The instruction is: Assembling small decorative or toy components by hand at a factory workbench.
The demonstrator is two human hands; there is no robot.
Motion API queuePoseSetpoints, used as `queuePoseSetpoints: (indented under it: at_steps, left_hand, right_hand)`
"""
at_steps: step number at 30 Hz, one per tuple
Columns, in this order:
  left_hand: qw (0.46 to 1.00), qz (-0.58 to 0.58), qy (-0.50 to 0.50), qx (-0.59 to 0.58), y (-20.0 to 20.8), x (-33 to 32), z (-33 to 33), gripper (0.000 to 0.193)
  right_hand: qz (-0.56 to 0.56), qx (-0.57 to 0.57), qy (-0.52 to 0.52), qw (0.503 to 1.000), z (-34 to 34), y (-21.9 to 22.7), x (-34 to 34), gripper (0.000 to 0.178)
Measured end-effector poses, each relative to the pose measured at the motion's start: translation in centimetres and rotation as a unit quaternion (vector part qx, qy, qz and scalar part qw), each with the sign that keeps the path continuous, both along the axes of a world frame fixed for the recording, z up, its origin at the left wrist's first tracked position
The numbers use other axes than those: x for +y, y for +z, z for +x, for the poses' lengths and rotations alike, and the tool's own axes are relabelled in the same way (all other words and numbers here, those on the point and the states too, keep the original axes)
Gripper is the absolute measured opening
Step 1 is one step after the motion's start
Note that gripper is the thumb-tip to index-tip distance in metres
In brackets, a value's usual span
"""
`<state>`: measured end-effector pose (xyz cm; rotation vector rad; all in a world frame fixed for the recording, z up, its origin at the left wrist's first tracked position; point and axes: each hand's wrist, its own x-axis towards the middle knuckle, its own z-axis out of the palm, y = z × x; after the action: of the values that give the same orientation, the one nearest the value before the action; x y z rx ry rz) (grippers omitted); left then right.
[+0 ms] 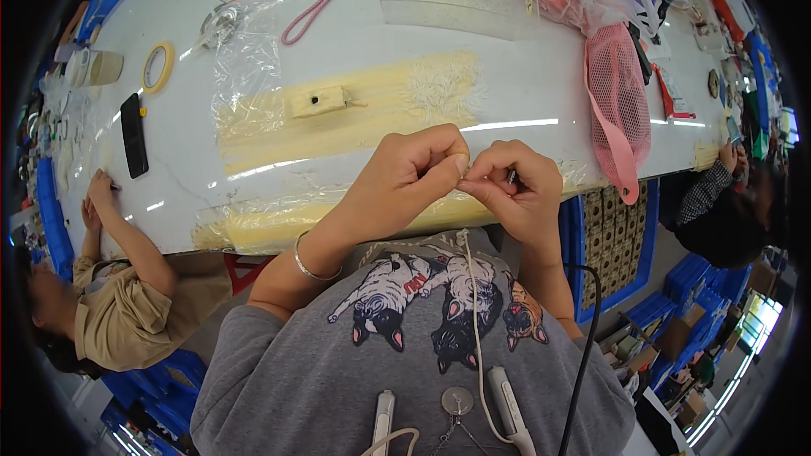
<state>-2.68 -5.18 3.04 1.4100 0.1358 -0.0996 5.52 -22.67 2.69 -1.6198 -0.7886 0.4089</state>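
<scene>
While my left hand and right hand meet over the near edge of the worktop, thumb and forefinger press together on each, tips nearly touching; whatever sits between them is too small to tell. Small dark piece visible within the curl of my right fingers. Beyond and left of my fingers: pale block, dark spot on its side, on a yellow patch. Right of them: pink mesh bag.

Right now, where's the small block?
In the head view, the block lies on the yellow patch, left of centre, beyond the left hand.
</scene>
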Motion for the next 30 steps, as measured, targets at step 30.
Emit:
queuePoseSetpoints:
  at_steps: [30]
  left_hand:
    - [0.935,-0.337,0.106,0.036,-3.2,4.4,-0.8,0.024]
  right_hand:
    - [-0.186,-0.118,-0.066,0.973,1.7,-2.9,1.7,0.015]
